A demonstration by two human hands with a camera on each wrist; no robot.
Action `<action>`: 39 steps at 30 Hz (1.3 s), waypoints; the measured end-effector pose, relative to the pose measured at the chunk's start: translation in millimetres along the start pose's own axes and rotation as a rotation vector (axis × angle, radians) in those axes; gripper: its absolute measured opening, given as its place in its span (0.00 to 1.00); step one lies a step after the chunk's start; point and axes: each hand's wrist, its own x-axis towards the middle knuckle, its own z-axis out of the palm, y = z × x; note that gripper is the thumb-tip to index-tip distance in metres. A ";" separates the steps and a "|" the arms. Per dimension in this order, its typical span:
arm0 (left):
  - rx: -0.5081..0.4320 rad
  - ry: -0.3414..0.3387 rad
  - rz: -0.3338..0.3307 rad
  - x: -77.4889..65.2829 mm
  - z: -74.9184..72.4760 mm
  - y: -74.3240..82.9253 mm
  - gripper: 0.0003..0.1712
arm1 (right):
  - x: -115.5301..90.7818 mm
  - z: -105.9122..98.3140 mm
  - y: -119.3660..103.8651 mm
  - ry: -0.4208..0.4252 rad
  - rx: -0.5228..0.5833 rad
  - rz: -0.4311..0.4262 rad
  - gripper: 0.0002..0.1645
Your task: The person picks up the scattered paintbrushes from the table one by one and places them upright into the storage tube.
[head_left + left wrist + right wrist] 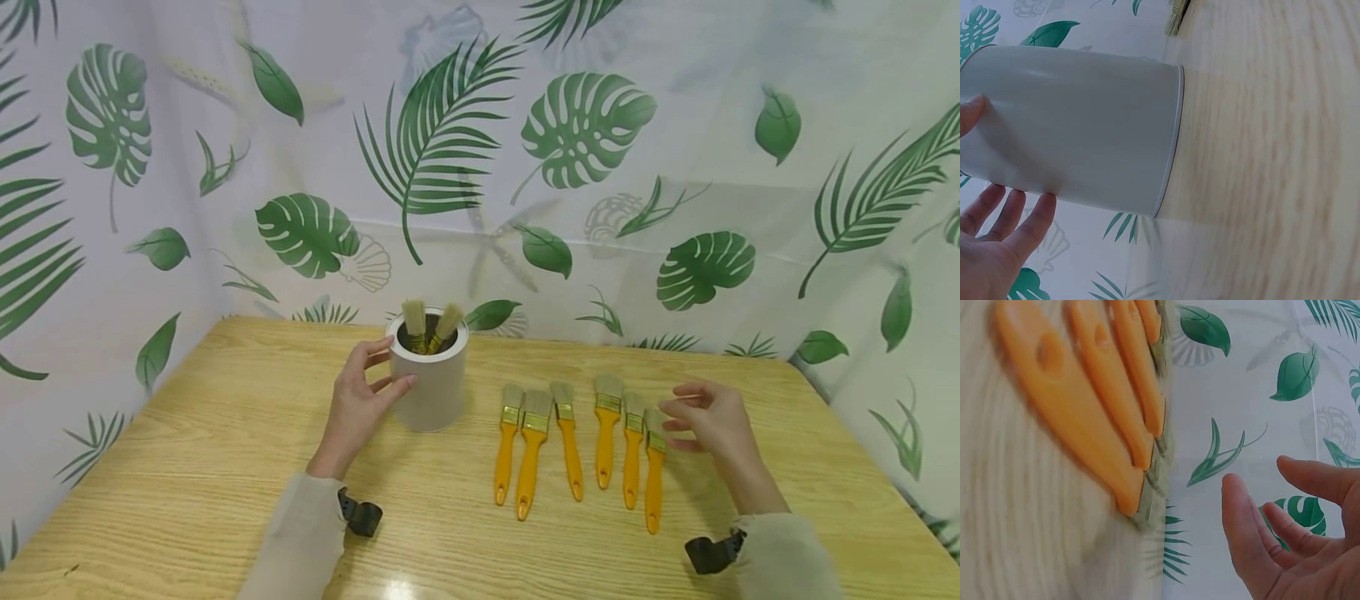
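A light grey can (429,392) stands upright near the back of the table, with two paintbrushes (415,321) bristles up inside it. My left hand (362,398) holds the can from its left side, thumb on the front and fingers around the far side; the left wrist view shows the fingertips (1044,203) at its wall. Several paintbrushes with orange handles lie in a row, bristles pointing away. Beside the bristles of the rightmost paintbrush (655,475) hovers my right hand (708,421). Its fingers are loosely bent and apart, with nothing between them in the right wrist view.
The wooden table (225,467) meets a leaf-print cloth (480,167) hanging behind it and at both sides. More brushes, such as a wide paintbrush (528,458), lie between the can and my right hand. Each wrist wears a small black camera (363,517).
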 end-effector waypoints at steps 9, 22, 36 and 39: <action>0.016 -0.004 0.004 0.2 -0.5 0.3 0.31 | -0.3 -7.6 14.4 -0.079 -0.036 0.086 0.35; 0.014 -0.006 0.006 0.1 -1.1 -1.2 0.31 | 2.0 -8.9 29.5 -0.157 -0.045 0.186 0.36; 0.014 0.001 0.003 0.5 0.3 -2.0 0.31 | 0.7 -0.4 35.6 -0.249 -0.163 0.173 0.42; 0.015 0.000 0.000 0.6 0.0 -1.3 0.31 | 0.1 2.3 36.6 -0.257 -0.195 0.160 0.43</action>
